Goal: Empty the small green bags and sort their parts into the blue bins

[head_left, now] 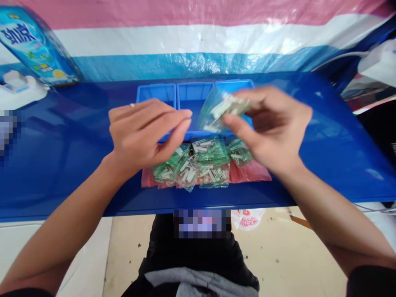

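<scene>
My right hand (272, 128) pinches a small clear green-tinted bag (221, 109) of white parts, held up over the blue bins. My left hand (148, 132) hovers just left of that bag, fingers stretched toward it and held together, with nothing in them. Below both hands lies a pile of several similar small bags (198, 165) on a red plastic sheet (247, 173). Three blue bins (194, 97) stand side by side behind the pile, partly hidden by my hands.
The blue table (324, 156) runs left to right, its front edge near my body. A blue bottle (37, 45) leans at the far left beside a white object (18, 88). A striped tarp (198, 41) backs the table. White objects (377, 62) sit far right.
</scene>
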Action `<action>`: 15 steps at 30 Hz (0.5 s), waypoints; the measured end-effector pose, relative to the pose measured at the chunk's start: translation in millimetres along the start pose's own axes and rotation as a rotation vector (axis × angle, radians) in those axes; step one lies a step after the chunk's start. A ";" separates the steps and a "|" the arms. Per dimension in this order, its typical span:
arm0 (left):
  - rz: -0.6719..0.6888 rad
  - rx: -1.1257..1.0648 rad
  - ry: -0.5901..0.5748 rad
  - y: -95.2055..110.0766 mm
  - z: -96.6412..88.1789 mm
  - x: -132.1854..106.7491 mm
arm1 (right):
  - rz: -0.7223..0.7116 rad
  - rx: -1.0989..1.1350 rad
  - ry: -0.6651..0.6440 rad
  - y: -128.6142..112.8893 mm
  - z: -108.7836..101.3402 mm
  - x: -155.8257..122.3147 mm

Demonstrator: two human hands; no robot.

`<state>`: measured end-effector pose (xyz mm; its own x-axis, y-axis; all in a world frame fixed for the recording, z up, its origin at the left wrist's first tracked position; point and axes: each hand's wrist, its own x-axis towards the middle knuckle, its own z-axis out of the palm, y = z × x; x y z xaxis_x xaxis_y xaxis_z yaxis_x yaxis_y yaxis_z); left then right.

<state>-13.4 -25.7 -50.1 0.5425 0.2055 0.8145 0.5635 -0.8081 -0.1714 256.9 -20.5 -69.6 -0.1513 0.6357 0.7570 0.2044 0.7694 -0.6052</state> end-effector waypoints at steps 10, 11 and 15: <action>-0.071 0.197 -0.179 -40.5 15.6 -21.7 | -0.003 -0.344 -0.377 108.2 -70.8 45.4; -0.051 0.205 -0.166 -39.4 15.9 -21.1 | -0.022 -0.341 -0.480 111.4 -69.4 50.0; 0.012 0.211 -0.144 -32.3 15.0 -17.6 | -0.135 -0.406 -0.664 123.2 -60.4 62.1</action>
<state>-31.8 5.1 -67.2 0.6248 0.2851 0.7269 0.6657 -0.6810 -0.3052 331.1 110.0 -82.3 -0.7192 0.5419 0.4349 0.4611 0.8404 -0.2848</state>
